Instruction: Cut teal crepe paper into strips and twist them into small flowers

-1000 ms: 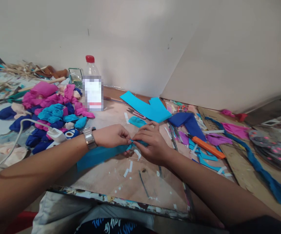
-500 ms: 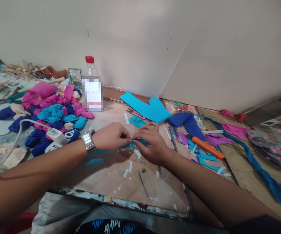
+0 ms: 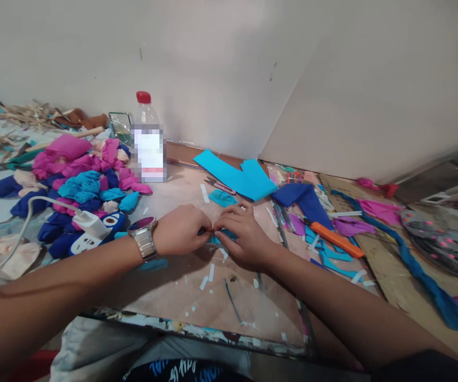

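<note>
My left hand (image 3: 183, 231), with a metal-banded watch (image 3: 146, 240) at the wrist, pinches a piece of blue crepe paper (image 3: 214, 240) at the middle of the board. Meeting it fingertip to fingertip, my right hand (image 3: 248, 236) is closed on the same piece. Most of the paper is hidden by the fingers. Just beyond the hands lies a small cut piece of light blue paper (image 3: 222, 198). Behind it are small pink-handled snips (image 3: 221, 185) and a large folded strip of light blue paper (image 3: 248, 180).
Pink, blue and cream paper flowers (image 3: 80, 185) are heaped at left, beside a white charger (image 3: 91, 223) with its cable. A red-capped bottle (image 3: 148, 154) stands behind. On the right lie an orange cutter (image 3: 336, 239), dark blue paper (image 3: 304, 200), scraps and a long teal strip (image 3: 415, 265).
My left wrist has turned so that the watch face shows, and its fingers have curled further at the paper. The right hand has barely moved.
</note>
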Tool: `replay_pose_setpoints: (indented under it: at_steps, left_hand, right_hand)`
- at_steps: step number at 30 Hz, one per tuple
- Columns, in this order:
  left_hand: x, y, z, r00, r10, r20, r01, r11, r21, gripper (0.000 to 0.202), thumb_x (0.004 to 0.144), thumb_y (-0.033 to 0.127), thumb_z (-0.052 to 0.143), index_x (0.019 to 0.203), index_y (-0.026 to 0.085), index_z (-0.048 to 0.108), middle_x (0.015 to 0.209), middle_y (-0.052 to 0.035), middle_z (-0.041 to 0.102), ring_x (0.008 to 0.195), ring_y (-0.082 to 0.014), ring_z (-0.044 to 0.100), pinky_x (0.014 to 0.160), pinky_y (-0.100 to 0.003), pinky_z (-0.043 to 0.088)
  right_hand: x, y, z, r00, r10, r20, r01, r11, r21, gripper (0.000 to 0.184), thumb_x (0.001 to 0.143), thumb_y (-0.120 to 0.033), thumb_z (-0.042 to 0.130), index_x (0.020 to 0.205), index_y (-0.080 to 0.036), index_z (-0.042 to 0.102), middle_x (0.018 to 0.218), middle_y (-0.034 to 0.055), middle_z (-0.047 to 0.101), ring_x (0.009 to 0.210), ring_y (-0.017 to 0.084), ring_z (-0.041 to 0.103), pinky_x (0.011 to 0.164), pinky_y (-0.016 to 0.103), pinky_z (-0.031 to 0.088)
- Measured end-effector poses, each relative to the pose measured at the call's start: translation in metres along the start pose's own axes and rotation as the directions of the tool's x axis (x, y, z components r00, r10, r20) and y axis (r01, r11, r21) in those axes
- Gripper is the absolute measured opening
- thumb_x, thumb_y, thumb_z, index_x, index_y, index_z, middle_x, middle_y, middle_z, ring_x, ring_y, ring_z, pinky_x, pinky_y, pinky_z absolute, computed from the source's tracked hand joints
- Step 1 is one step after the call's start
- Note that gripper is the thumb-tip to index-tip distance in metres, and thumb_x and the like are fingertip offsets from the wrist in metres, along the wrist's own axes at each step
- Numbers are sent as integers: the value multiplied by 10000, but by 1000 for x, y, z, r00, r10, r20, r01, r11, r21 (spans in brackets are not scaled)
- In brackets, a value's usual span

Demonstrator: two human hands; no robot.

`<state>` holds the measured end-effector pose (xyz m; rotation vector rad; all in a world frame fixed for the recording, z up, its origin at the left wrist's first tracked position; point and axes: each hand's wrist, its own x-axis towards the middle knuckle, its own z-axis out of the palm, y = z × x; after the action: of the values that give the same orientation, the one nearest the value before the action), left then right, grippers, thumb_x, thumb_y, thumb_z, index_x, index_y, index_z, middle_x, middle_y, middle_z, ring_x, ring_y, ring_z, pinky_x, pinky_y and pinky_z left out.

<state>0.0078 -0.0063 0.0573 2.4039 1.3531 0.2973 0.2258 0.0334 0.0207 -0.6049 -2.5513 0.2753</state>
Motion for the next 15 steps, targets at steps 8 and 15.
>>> replay_pose_setpoints:
  at_steps: [8,15]
  left_hand:
    - [0,-1,1,999,38,4,-38,995,97,324,962,300,533,812,176,793,773,-114,762,654,-196,598,614,-344,248]
    - [0,0,2,999,54,3,-54,991,119,312,952,287,537,809,182,793,779,-108,771,657,-202,626,606,-340,267]
  right_hand:
    - [0,3,3,1000,18,-1,-18,1000,22,66,975,-209,630,979,-225,693,951,40,785,1108,284,631,997,488,270]
    - [-1,2,3,1000,13,17,-14,999,47,82,964,-190,613,973,-223,688,917,38,771,1145,292,621,1006,499,255]
